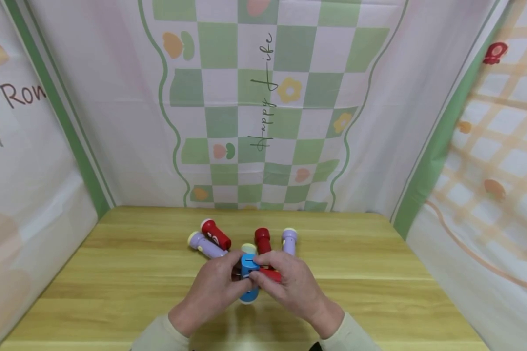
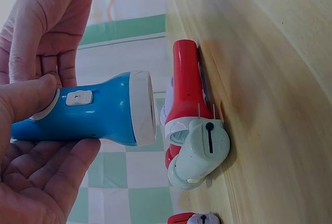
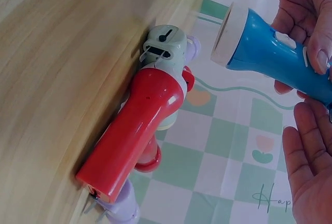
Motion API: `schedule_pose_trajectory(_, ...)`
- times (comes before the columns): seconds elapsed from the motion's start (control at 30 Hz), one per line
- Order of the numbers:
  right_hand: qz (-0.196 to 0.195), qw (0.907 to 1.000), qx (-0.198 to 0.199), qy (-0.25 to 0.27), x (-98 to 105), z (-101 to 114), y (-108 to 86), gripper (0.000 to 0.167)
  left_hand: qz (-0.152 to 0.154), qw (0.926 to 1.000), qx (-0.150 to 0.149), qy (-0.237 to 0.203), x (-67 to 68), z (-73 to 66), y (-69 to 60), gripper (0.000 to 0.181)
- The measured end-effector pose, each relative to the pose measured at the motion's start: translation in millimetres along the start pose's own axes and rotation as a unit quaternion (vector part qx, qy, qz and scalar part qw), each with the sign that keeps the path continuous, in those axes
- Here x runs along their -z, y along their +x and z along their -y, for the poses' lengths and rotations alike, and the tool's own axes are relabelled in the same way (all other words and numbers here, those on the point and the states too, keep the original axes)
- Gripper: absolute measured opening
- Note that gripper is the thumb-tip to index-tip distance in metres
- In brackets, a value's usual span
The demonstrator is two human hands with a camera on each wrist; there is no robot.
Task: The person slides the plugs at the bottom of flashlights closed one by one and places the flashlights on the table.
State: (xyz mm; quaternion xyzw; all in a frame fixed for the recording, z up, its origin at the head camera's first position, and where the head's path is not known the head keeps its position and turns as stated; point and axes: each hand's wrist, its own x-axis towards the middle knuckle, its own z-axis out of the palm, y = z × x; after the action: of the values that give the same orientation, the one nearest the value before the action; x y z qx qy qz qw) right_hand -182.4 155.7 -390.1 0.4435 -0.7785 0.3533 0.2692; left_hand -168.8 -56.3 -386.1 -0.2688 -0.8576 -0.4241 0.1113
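Both hands meet above the near middle of the table around a blue toy flashlight (image 1: 249, 262). Its tail end faces up with a dark slot, and the wide head with a white rim points down. My left hand (image 1: 215, 282) grips the barrel from the left. On the other side, my right hand (image 1: 296, 282) pinches the tail end between thumb and index finger. A white slide switch (image 2: 79, 97) shows on the barrel in the left wrist view. Below the hands lie a red flashlight (image 3: 135, 130) and a pale green flashlight (image 3: 174, 36) with a dark slot on its end.
Beyond the hands lie two purple flashlights, one at left (image 1: 207, 246) and one at right (image 1: 290, 240). Two more red flashlights lie there, one at left (image 1: 216, 234) and one near the middle (image 1: 262, 237). Printed curtains (image 1: 127, 122) enclose the wooden table (image 1: 369, 292).
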Motion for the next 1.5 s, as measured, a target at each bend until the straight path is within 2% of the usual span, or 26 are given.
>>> schedule_pose_trajectory(0.67, 0.001, 0.9997, 0.012, 0.023, 3.3, 1.8, 3.8, 0.030, -0.014, 0.9996, -0.016, 0.018, 0.4, -0.3, 0.2, 0.023)
schedule_pose_trajectory(1.5, 0.010, 0.9992, 0.009, 0.037, 4.0, 4.4, 4.9, 0.038, -0.016, 0.9995, -0.025, 0.007, 0.4, 1.1, -3.3, 0.022)
